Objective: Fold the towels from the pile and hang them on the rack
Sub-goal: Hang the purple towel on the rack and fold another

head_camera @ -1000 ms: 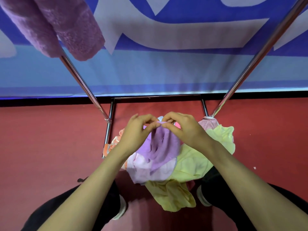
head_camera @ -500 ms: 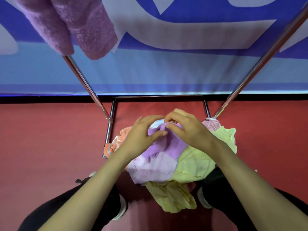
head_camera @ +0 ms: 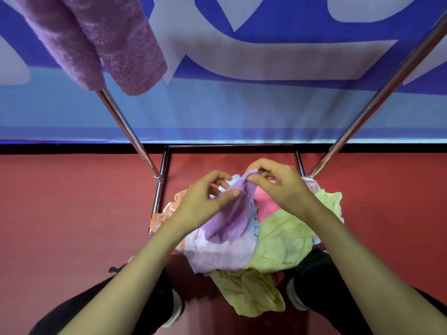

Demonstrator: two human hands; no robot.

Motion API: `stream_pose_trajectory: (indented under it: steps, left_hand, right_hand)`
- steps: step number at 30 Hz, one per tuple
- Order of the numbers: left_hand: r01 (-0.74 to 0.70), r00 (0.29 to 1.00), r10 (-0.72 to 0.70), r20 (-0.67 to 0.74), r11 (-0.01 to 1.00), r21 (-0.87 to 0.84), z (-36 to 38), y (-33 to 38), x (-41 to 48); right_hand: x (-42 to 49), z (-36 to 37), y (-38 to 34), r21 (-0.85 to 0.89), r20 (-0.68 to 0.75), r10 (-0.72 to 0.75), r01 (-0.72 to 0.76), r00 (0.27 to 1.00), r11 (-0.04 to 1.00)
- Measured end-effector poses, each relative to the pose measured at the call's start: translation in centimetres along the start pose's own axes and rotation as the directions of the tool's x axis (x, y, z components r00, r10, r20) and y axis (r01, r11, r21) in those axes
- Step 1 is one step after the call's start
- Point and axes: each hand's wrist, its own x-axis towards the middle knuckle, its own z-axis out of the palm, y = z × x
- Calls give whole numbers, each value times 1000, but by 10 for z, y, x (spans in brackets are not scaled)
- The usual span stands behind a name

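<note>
Because an edge must be found before any fold can start, the head view shows both hands close together at centre. The left hand [head_camera: 205, 201] and right hand [head_camera: 278, 187] each pinch the upper edge of a lilac towel [head_camera: 229, 221], holding it just above the pile [head_camera: 283, 240] on the red floor [head_camera: 72, 213]. Its long axis runs from 1 o'clock down to 7 o'clock, the free end drooping onto the pile. At 11 o'clock a fluffy purple towel [head_camera: 96, 39] hangs on the rack [head_camera: 125, 131].
</note>
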Motion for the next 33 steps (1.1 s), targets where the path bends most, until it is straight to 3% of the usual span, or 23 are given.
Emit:
stream_pose_trajectory:
  steps: [3,6,9,13,17,21,23,25,29,31,33]
  left_hand:
    - [-107,991,101,-82,992,-67,10,10,-5]
    - [-181,962,168,-215,983,-42,9,14,-3]
    - [-285,942,303,-146,949,133,4,13,-4]
    - [-277,950,282,-135,959,52,-1,16,-4]
    - [-313,917,234,-324,924,-218,-5,26,-5]
    - [-316,882,69,-467,821,-475,-18,22,-3]
    - [-300,870,44,-490,837,-457,-22,19,-1]
    - [-215,893,42,-448,915,-342,-24,15,0]
    - [13,996,-32,-88,979,-205,-20,8,2]
    - [17,1000,-17,0,1000,-17,-14,6,1]
    - [-26,1000,26,-1,998,60,-9,8,0]
  right_hand:
    - [-2,8,-2,30,13,-6,6,1000,1000]
    - [0,6,2,183,-62,96,-83,993,980]
    - [0,3,3,197,-2,90,-88,996,976]
    - [0,8,-1,233,94,70,-90,993,968]
    - [1,12,6,93,90,68,-77,994,993]
    - [-2,24,24,-110,122,187,-174,975,979]
    - [-4,32,29,-208,111,221,-195,969,959]
    - [-2,32,28,-189,19,201,-194,979,963]
    - [1,17,8,-27,-41,108,-109,993,994]
    - [1,12,-2,1,-6,46,-46,999,999]
    - [-1,11,-9,-8,24,-20,21,1000,1000]
